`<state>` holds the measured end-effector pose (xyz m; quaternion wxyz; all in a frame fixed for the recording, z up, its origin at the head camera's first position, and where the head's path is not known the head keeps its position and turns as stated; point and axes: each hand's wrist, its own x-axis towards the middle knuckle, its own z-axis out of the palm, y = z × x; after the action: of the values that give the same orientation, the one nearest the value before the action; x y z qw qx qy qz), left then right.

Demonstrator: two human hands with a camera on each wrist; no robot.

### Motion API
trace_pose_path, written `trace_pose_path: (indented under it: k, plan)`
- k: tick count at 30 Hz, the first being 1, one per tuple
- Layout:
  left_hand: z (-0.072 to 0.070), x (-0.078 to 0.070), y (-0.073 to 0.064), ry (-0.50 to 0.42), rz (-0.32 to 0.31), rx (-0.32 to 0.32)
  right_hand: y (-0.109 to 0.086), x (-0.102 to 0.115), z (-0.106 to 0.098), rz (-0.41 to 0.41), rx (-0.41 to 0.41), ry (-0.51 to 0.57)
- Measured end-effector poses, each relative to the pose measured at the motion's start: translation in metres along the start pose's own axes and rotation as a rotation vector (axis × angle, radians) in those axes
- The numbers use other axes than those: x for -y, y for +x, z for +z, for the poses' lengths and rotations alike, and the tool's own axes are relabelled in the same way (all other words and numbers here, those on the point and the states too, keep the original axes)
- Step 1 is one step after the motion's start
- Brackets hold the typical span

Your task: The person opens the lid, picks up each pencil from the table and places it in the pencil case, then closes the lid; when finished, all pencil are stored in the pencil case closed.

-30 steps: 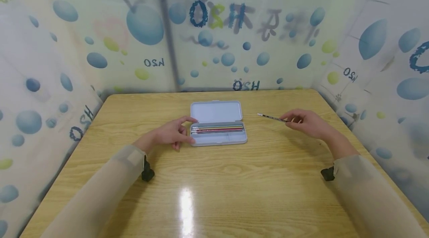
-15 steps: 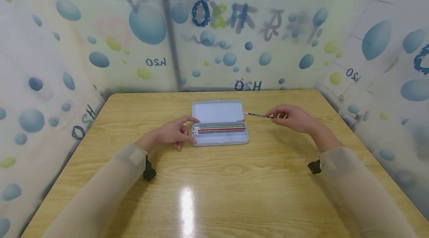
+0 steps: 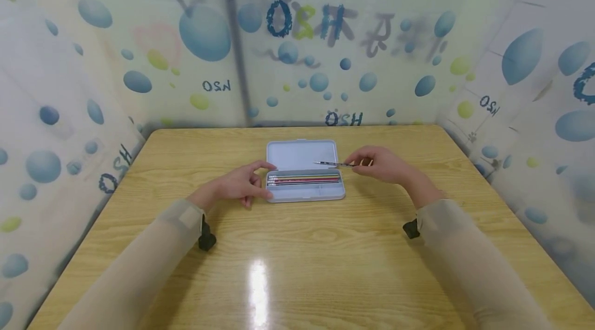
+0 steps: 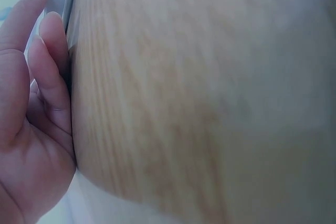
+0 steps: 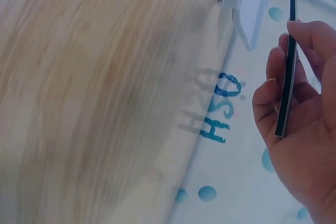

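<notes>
A light blue-white pencil case point(image 3: 293, 194) lies open on the table, its lid point(image 3: 299, 153) folded back. Several pencils point(image 3: 307, 179) lie side by side in its rear compartment. My left hand point(image 3: 234, 184) touches the case's left end, index fingertip near the hinge and thumb at the front corner. Between the thumb and fingers of my right hand point(image 3: 381, 165) is a dark pencil point(image 3: 335, 163), its light tip pointing left and overlapping the lid in the head view. The right wrist view shows the other end of this black pencil point(image 5: 287, 77) lying over the palm.
The wooden table point(image 3: 307, 252) extends around the case on all sides. Behind it stands a printed curtain point(image 3: 321, 97) with blue and green drops, and similar curtains close in both sides. Dark wrist cameras sit under both sleeves.
My right hand has moved left with the pencil, from the table's right side to beside the case, bringing its tip over the lid. The left hand stays at the case.
</notes>
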<state>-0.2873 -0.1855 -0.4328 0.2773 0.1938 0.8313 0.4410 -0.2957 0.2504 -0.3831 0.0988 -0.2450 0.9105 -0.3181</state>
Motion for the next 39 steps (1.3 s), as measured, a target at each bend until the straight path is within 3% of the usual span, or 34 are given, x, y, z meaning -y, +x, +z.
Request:
trace_pose_path:
  k: [18, 32, 39]
  plan:
    - [-0.001, 0.001, 0.0, 0.0, -0.002, 0.01, 0.038, 0.033, 0.039, -0.056, 0.091, 0.061]
    - [-0.002, 0.001, 0.001, 0.002, 0.002, 0.008, 0.06, 0.045, 0.061, -0.067, 0.166, 0.075]
    - [-0.002, 0.0, 0.001, 0.008, 0.009, 0.01, 0.066, 0.046, 0.067, -0.056, 0.199, 0.028]
